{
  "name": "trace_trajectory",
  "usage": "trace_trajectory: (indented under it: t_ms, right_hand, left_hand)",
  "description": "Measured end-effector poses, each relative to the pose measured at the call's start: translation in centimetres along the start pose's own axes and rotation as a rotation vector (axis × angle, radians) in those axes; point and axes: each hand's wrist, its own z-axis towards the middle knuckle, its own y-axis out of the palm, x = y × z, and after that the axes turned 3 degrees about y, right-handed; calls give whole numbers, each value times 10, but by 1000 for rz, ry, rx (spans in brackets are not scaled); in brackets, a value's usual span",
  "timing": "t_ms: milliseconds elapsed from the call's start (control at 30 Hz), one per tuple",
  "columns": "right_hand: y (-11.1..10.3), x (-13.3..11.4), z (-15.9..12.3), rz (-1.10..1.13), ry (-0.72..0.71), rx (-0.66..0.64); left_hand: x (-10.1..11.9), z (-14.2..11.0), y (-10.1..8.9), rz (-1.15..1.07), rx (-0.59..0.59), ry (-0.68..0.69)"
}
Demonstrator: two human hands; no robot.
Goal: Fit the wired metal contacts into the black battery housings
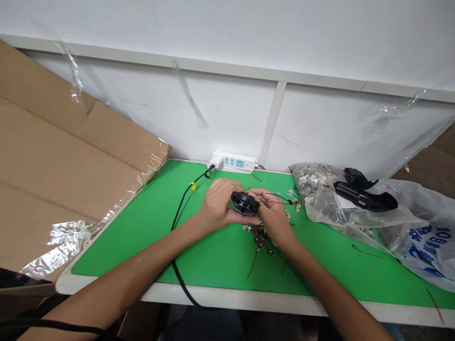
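Note:
Both my hands meet over the middle of the green mat (pixel 213 251). My left hand (pixel 216 203) is closed around a round black plastic part (pixel 244 202), gripping it from the left. My right hand (pixel 272 213) pinches the same part from the right. Thin red and black wires (pixel 275 200) run from the part toward the right. Beneath my hands lies a small heap of metal terminals and brown wire pieces (pixel 259 234).
A white power strip (pixel 232 161) sits at the back wall, with a black cable (pixel 177 222) running off the front edge. Clear bags of metal parts (pixel 327 199) with black plastic pieces (pixel 366 199) lie at the right. Taped cardboard (pixel 64 170) leans at the left.

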Motion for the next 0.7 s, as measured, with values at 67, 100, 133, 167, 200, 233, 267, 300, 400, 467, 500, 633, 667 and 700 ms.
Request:
trace_trajectory:
  t_ms: [67,100,133,167,200,233,267,300,400,467,500,633,667,700]
  right_hand:
    - [0,1,0,17,13,-19]
    - [1,1,0,38,27,-33]
    - [1,1,0,59,40,-45]
    - [2,2,-1,78,48,-50]
    - [2,2,-1,89,51,-49]
    - [2,1,-1,89,49,-44]
    - [2,1,-2,79,43,-38]
    - [2,1,-2,62,34,-32]
    - [0,2,-1,7,14,-28]
    - [-1,2,0,-18,8,-27]
    - [-1,2,0,-25,6,-26]
    - [0,2,0,21,37,-39]
    - [1,1,0,39,50,-43]
    - [1,1,0,49,58,-42]
  left_hand:
    - [-1,-1,1,2,-9,-12]
    - [-1,-1,1,1,-11,-9]
    - [-1,-1,2,1,-15,-6]
    - [-1,-1,2,-1,-16,-3]
    - [-1,-1,2,-5,-20,-6]
    - [-1,-1,2,-14,-21,-12]
    - [-1,-1,1,-30,-19,-16]
    - [-1,-1,1,-49,-15,-13]
    - [0,-1,2,-100,7,6]
    - [-1,-1,2,-114,7,0]
    - [-1,-2,3,-113,1,-12]
    - [1,-2,4,-94,-2,-64]
    - [2,-2,3,-95,6,-81]
    - [3,-1,3,-97,12,-105]
